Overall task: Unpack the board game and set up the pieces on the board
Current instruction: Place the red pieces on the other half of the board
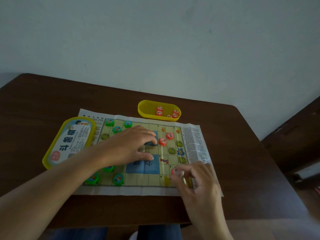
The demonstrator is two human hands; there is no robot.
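A paper game board [197, 141] lies flat on the brown table [43, 104]. Several green pieces [118, 178] stand along its left side, and two red pieces [162, 141] stand near its right side. My left hand [129, 144] rests on the board's middle with curled fingers pressing the paper. My right hand [194, 177] pinches a red piece [175, 172] just above the board's near right corner. A yellow oval tray [147, 108] behind the board holds several more red pieces [159, 113].
The yellow lid [69, 142] with a printed label lies face up at the board's left edge, partly on the paper. A dark chair [297, 135] stands to the right of the table. A pale wall rises behind the table.
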